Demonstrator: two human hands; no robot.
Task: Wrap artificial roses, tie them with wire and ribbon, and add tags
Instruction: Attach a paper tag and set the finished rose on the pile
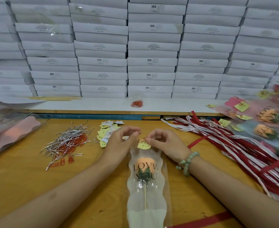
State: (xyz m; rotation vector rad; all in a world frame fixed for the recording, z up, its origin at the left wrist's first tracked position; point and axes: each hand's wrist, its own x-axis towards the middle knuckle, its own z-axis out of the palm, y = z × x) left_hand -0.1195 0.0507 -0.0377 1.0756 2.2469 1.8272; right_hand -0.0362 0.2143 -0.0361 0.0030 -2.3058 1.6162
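An orange artificial rose (145,163) lies in a clear sleeve (147,191) printed "LOVE YOU", stem toward me, on the yellow table (28,178). At the sleeve's top edge sits a yellow tag (143,145) with a red paper clip (142,140) on it. My right hand (166,144) pinches the clip and tag from the right. My left hand (120,142) hovers just left of the tag, fingers curled with thumb and forefinger close together; whether it holds anything is unclear.
Silver wire ties mixed with red clips (66,143) lie to the left, loose yellow tags (106,132) behind my left hand. Red and white ribbons (234,140) spread at right, finished wrapped roses (265,127) beyond. Empty sleeves (8,130) sit far left; white boxes (152,46) wall the back.
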